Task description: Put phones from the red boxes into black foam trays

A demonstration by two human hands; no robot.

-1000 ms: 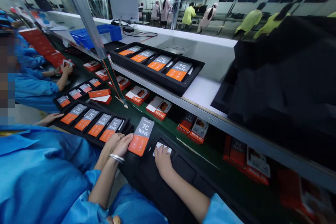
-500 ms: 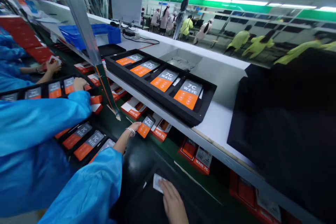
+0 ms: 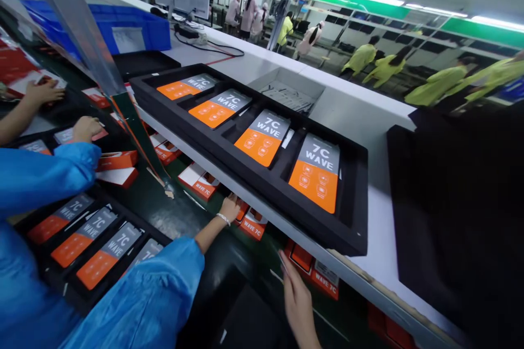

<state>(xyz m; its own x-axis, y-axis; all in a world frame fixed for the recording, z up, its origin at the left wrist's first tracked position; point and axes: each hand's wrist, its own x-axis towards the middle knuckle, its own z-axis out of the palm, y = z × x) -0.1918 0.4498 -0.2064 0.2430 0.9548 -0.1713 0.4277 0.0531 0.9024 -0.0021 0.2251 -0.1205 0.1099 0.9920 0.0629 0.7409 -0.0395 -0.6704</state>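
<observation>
My left hand, with a white bracelet at the wrist, reaches to the shelf edge. Its fingers are closed on an orange and grey 7C WAVE phone, mostly hidden by hand and shelf. This phone is at an open WAVE 7C box. My right hand pinches a thin, flat white piece, seen almost edge-on. Just beyond it is another WAVE 7C box. Below and between my hands lies a dark tray, its inside hard to make out.
A black foam tray with several 7C WAVE phones sits on the white shelf. Another such tray lies left on the green belt. A co-worker's hand works near a metal post. A blue bin stands behind.
My left hand has carried the phone up and right to the box under the shelf edge. My right hand has lifted the white piece off the dark tray, moving right and up.
</observation>
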